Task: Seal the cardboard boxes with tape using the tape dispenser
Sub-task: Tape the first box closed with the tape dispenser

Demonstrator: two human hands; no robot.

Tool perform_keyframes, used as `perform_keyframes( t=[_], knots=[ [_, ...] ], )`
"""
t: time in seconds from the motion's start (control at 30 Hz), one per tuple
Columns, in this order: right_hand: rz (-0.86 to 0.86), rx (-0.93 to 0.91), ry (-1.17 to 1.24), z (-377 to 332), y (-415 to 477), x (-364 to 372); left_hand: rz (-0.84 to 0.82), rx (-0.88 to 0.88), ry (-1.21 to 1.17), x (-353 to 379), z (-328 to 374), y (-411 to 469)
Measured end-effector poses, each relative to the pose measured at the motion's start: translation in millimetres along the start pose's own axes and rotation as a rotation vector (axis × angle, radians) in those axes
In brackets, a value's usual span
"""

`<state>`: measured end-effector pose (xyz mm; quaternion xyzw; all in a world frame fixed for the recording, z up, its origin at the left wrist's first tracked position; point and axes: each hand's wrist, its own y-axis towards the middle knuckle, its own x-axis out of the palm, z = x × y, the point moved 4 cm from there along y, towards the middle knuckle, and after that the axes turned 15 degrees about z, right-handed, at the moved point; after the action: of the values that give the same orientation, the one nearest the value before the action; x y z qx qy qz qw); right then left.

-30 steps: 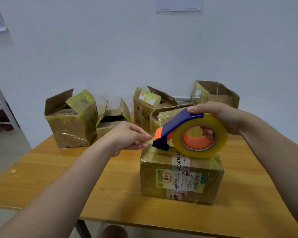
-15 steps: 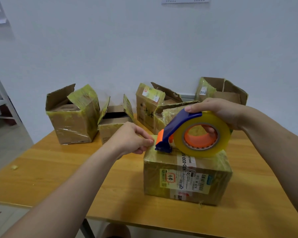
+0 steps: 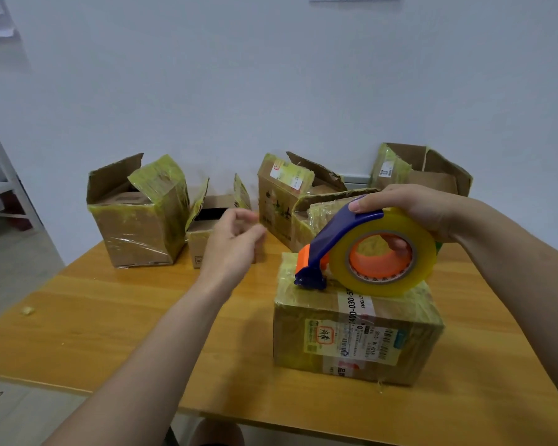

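Note:
A closed cardboard box (image 3: 355,342) with shipping labels sits on the wooden table (image 3: 116,317) in front of me. My right hand (image 3: 416,210) grips the blue and orange tape dispenser (image 3: 361,249) with its yellowish tape roll; the dispenser's blue cutter end rests on the box's top near the left edge. My left hand (image 3: 231,243) hovers left of the box, off it, fingers loosely curled and blurred, holding nothing.
Several open cardboard boxes stand at the back of the table: a large one (image 3: 139,214) at left, a small one (image 3: 213,220) behind my left hand, two in the middle (image 3: 290,201), one (image 3: 422,172) at right. A white wall lies behind them.
My left hand has let go of the tape end at the box's left edge and lifted away up and to the left. The dispenser has stayed on the box top.

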<state>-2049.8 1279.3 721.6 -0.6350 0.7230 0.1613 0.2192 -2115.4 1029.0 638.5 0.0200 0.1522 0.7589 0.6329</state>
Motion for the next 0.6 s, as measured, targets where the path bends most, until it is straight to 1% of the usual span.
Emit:
perform_keyframes(
  t=[0.03, 0.07, 0.13, 0.2, 0.23, 0.3, 0.37, 0.43, 0.5, 0.57, 0.6],
  knots=[
    [-0.002, 0.003, 0.003, 1.3, 0.9, -0.2, -0.031, 0.021, -0.143, 9.6, 9.5, -5.9],
    [-0.003, 0.008, 0.004, 2.6, 2.0, -0.6, -0.096, 0.028, -0.250, 22.1, 16.8, -12.3],
    [0.004, 0.015, 0.007, 4.0, 3.8, -1.2, -0.246, -0.014, -0.332, 48.3, 22.3, -23.8],
    [0.009, 0.017, 0.009, 4.4, 4.5, -0.7, -0.311, -0.141, -0.385, 63.4, 15.2, -29.3],
    [0.008, 0.019, 0.011, 4.5, 4.1, -0.4, -0.309, -0.198, -0.437, 65.7, 10.9, -29.8],
    [0.006, 0.019, 0.014, 5.0, 3.0, -0.6, -0.273, -0.251, -0.560, 64.4, 6.1, -28.3],
    [-0.010, 0.023, 0.013, 4.9, 2.3, -0.5, -0.169, -0.317, -0.664, 59.3, -1.3, -24.0],
    [-0.028, 0.025, 0.013, 3.5, 2.0, 0.2, -0.042, -0.483, -0.817, 51.5, -11.1, -18.9],
    [-0.028, 0.033, 0.025, 3.3, 2.1, 0.7, 0.026, -0.654, -0.924, 46.6, -22.2, -16.1],
    [-0.044, 0.040, 0.030, 3.2, 1.5, 1.6, 0.022, -0.684, -0.893, 46.0, -30.0, -16.1],
    [-0.053, 0.040, 0.027, 3.0, 1.3, 1.9, -0.042, -0.658, -0.832, 48.7, -32.5, -16.2]
  ],
)
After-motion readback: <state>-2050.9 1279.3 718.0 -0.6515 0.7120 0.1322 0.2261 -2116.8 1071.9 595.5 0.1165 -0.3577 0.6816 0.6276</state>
